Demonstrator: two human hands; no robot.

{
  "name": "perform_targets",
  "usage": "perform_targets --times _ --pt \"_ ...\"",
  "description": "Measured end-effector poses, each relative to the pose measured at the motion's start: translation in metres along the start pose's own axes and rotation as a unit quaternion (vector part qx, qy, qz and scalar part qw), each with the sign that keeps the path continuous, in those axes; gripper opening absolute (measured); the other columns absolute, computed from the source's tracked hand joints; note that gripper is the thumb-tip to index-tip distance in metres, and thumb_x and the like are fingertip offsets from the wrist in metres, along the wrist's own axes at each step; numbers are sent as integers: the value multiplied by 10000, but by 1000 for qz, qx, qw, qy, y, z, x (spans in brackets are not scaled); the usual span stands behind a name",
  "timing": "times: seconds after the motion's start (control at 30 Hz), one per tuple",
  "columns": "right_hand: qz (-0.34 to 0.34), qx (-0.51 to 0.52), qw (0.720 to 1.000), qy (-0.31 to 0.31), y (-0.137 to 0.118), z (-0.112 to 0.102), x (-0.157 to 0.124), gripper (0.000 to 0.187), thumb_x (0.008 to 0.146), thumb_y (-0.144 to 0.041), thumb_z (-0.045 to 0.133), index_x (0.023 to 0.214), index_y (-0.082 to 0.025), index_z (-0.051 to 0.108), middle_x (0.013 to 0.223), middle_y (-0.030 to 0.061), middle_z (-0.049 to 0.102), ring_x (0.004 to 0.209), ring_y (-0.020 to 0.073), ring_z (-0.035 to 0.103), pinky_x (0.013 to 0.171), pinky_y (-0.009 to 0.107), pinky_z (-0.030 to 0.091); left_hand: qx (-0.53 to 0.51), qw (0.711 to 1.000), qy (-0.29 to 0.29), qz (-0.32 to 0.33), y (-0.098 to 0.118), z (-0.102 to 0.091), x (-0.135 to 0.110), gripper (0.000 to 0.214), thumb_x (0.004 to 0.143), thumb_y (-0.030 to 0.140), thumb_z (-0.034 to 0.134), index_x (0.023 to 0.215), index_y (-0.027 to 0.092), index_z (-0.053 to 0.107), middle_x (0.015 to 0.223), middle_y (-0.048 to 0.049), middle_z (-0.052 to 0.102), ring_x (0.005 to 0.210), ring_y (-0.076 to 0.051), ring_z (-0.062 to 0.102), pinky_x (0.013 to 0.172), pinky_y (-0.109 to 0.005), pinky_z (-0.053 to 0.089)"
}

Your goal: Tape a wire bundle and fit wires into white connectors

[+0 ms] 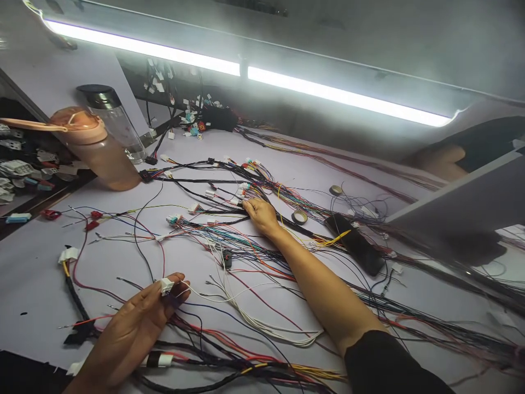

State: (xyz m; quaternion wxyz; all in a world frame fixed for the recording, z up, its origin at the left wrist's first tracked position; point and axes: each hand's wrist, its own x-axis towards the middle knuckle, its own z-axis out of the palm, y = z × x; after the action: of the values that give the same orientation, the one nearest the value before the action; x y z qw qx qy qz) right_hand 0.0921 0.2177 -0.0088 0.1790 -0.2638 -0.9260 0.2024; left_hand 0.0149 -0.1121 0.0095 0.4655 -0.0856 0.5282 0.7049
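A white connector (pixel 166 285) was pinched between the thumb and fingertips of the left hand (pixel 135 323), low near the front of the worktable (pixel 33 273), with its pale wires trailing rightward. The right hand (pixel 261 215) was laid, fingers curled, on the wire harness (pixel 229 241) farther back — whether anything was gripped could not be told. The connector was judged best held square, with slack kept in its wires — no kinking.

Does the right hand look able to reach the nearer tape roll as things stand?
Probably yes: the right hand rests on the wires right beside the nearer tape roll, which lies uncovered, only thin wires between.
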Motion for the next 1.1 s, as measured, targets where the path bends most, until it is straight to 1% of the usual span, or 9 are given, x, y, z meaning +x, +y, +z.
perform_targets --times 0.17,0.3,0.37,0.43,0.53,0.63,0.8,0.93,1.1 --pt "-4 9 1000 12 0 4 -4 295 1007 -350 479 885 -200 702 923 46 717 894 184 617 802 284 433 2 1000 -15 4 0 -1 -2 280 704 313 807 953 185 798 1176 -120 721 1040 -286 690 917 -322 576" --pt "-20 21 999 29 -2 2 -10 198 962 -305 565 1084 -206 686 1083 48 714 1029 197 601 890 300 416 3 1000 -6 -2 -1 -2 -1 307 688 319 814 959 176 797 1178 -127 719 1038 -300 689 904 -331 584" --pt "-41 21 998 41 -5 -2 -15 238 941 -297 592 1151 -215 668 1188 55 687 1127 213 562 941 324 380 1 1000 -16 7 -2 -5 2 284 719 317 794 970 184 795 1218 -121 704 1051 -295 687 924 -333 575" --pt "-87 17 995 45 -9 -4 -19 226 953 -304 570 1136 -229 678 1208 51 682 1149 216 541 965 345 340 0 999 -32 16 -4 -7 3 263 742 304 779 978 188 793 1237 -121 695 1056 -294 686 931 -336 573" --pt "-171 4 985 11 -17 -4 -22 225 977 -308 535 1131 -239 683 1168 37 706 1094 204 553 943 357 314 0 999 -44 24 -6 -9 4 251 755 296 771 981 187 793 1228 -122 699 1057 -294 686 922 -334 578" --pt "-207 -31 976 -54 -27 -2 -16 256 956 -313 592 1188 -231 663 1166 37 714 1074 219 555 895 364 314 3 999 -40 23 -4 -7 2 264 744 307 784 972 173 792 1210 -124 707 1046 -287 688 904 -307 583" --pt "-206 -83 969 -109 -44 3 -2 247 938 -357 631 1144 -230 677 1127 47 717 1043 230 563 837 356 306 7 1000 -12 10 -1 -4 1 286 734 307 788 980 161 787 1231 -131 696 1073 -303 675 919 -320 576" --pt "-176 -71 978 -86 -50 11 -2 218 999 -342 533 1066 -208 691 1068 55 719 994 208 590 816 342 290 19 1000 9 11 0 -2 0 285 706 327 799 945 174 794 1202 -122 708 1034 -311 687 925 -357 577" --pt "-141 -25 987 -76 -48 13 -3 244 1028 -299 474 1088 -190 684 1087 59 717 927 176 607 804 314 279 34 998 42 22 -1 -1 2 281 686 326 793 921 173 796 1171 -118 719 1019 -313 688 927 -365 572"
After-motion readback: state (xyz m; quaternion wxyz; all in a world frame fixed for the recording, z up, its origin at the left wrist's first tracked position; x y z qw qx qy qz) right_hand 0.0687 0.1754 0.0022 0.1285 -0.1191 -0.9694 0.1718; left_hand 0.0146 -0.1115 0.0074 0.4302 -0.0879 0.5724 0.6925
